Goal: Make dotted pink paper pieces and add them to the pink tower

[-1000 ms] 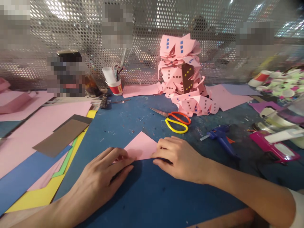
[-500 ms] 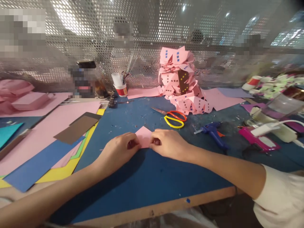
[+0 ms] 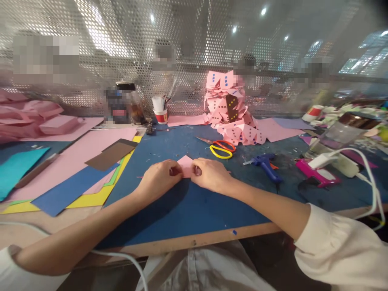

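A small piece of pink paper (image 3: 186, 166), its top corner pointing away from me, is held between my two hands just above the blue tabletop (image 3: 169, 220). My left hand (image 3: 160, 176) pinches its left edge with curled fingers. On the opposite edge, my right hand (image 3: 210, 173) has a like pinch. The fingertips partly cover the paper's lower sides. Scissors (image 3: 222, 150) with red and yellow handles lie beyond my right hand. Farther right rests a blue glue gun (image 3: 266, 165).
A tall stack of folded pink paper shapes (image 3: 227, 107) with dots stands at the back. Coloured sheets (image 3: 72, 190) cover the left side. A paper cup (image 3: 160, 116) stands before the perforated metal screen (image 3: 188, 44). A pink device (image 3: 317, 171) with a white cable (image 3: 360, 150) lies right.
The view has shifted, showing more of my lap and the right-hand cable. Both hands keep their pinch on the pink paper, which sits slightly higher in the picture.
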`<action>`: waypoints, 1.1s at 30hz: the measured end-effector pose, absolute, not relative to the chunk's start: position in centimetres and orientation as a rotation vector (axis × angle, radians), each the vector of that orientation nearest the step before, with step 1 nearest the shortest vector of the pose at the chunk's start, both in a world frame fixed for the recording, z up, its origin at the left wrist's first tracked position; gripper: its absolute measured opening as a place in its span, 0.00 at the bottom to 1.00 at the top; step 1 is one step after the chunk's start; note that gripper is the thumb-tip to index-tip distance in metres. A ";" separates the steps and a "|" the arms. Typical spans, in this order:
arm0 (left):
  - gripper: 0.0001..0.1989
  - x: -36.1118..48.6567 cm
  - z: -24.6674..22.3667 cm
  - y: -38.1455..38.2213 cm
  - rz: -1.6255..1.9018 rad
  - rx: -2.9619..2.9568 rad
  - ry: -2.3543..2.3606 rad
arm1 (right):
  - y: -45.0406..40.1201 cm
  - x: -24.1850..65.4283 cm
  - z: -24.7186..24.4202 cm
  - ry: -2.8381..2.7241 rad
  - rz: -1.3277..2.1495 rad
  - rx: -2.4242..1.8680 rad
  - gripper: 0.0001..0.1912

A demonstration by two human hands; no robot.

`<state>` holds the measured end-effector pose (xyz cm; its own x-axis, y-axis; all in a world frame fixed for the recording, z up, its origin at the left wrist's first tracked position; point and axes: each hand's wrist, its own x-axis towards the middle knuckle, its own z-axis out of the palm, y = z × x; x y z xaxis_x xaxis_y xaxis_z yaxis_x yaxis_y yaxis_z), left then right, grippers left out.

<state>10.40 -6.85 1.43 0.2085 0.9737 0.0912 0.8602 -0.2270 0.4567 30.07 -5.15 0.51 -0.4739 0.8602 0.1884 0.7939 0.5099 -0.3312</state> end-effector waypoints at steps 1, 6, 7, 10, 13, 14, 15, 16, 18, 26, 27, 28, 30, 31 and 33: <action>0.11 10.2 1.4 -6.8 0.517 2.179 1.714 | -5.2 30.1 0.5 -2.426 0.283 -1.379 0.03; 0.10 9.5 1.6 -6.5 0.480 2.173 1.672 | -5.2 30.4 0.5 -2.414 0.306 -1.380 0.03; 0.10 9.5 1.7 -6.6 0.476 2.174 1.665 | -5.2 30.4 0.6 -2.413 0.311 -1.379 0.03; 0.11 9.4 1.9 -6.7 0.480 2.174 1.645 | -5.1 30.6 0.6 -2.417 0.310 -1.372 0.02; 0.11 9.4 2.0 -6.7 0.489 2.164 1.654 | -5.0 30.9 0.8 -2.425 0.316 -1.381 0.01; 0.11 9.4 2.0 -6.7 0.485 2.160 1.661 | -5.0 30.9 0.8 -2.427 0.324 -1.385 0.01; 0.11 9.3 2.0 -6.6 0.480 2.159 1.666 | -5.0 31.0 0.9 -2.430 0.333 -1.387 0.02; 0.11 9.3 2.0 -6.6 0.473 2.158 1.670 | -5.0 31.0 0.9 -2.433 0.338 -1.387 0.02; 0.11 9.2 1.9 -6.5 0.463 2.160 1.666 | -4.9 31.2 0.9 -2.442 0.334 -1.387 0.02; 0.11 8.6 1.9 -6.1 0.410 2.169 1.654 | -5.0 31.5 1.1 -2.444 0.321 -1.376 0.02; 0.11 8.5 1.9 -6.1 0.404 2.168 1.651 | -5.0 31.6 1.1 -2.442 0.317 -1.375 0.02; 0.11 8.5 1.9 -6.1 0.399 2.167 1.649 | -5.0 31.7 1.1 -2.440 0.318 -1.377 0.02; 0.10 8.4 2.0 -6.0 0.391 2.167 1.641 | -5.0 32.0 1.1 -2.432 0.331 -1.396 0.02; 0.10 8.4 2.0 -6.1 0.386 2.168 1.638 | -5.0 32.2 1.1 -2.427 0.341 -1.409 0.02; 0.10 8.4 2.1 -6.1 0.381 2.173 1.638 | -5.1 32.7 1.1 -2.411 0.355 -1.438 0.02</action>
